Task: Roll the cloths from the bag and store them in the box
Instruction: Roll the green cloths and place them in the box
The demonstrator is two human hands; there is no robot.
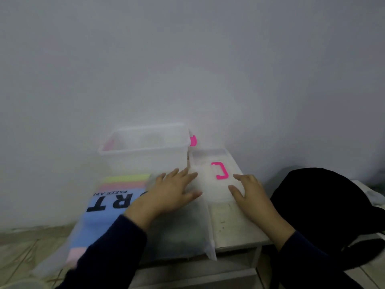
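Note:
A clear plastic box [143, 152] with pink latches stands open at the back of a small table, against the wall. Its lid [210, 184] with a pink handle [219, 170] lies flat to the right of it. In front of the box lies a translucent bag [183, 232] holding a folded cloth [108, 205] in blue, pink and yellow with black letters. My left hand [170, 192] rests flat on the bag with fingers spread. My right hand [248, 192] lies on the near edge of the lid, fingers straight.
A black bag or garment [325, 207] sits on a seat to the right of the table [235, 228]. The grey wall rises right behind the box. Tiled floor [27, 251] shows at the lower left.

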